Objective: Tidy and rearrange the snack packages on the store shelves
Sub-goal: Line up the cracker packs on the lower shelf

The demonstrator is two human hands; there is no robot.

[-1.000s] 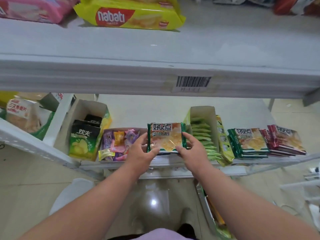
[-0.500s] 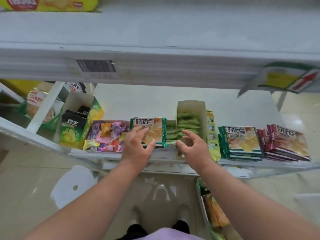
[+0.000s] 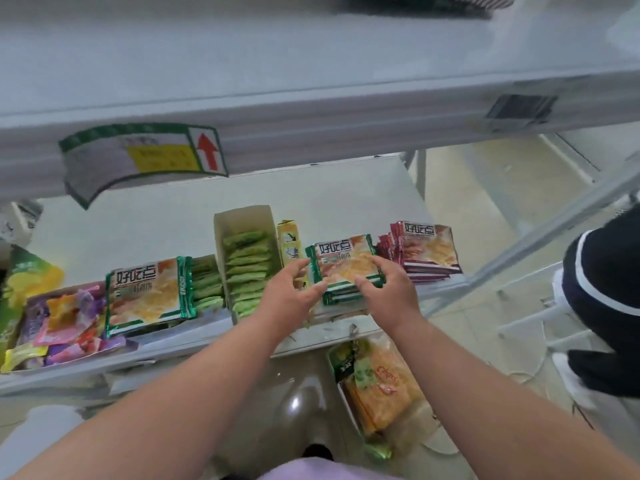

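So your left hand (image 3: 292,296) and right hand (image 3: 388,289) reach the green packet stack (image 3: 346,268) at its two sides, fingers spread, closing but not clamped. One green packet (image 3: 149,296) lies apart by the candy tray (image 3: 31,303); straightening looks unfinished.

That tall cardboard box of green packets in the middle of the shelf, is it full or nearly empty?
Nearly full. The open-topped cardboard box shows green packets from its front edge almost to its back wall.

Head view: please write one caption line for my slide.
Both hands, left hand and right hand, reach the green-edged cracker stack on the shelf.
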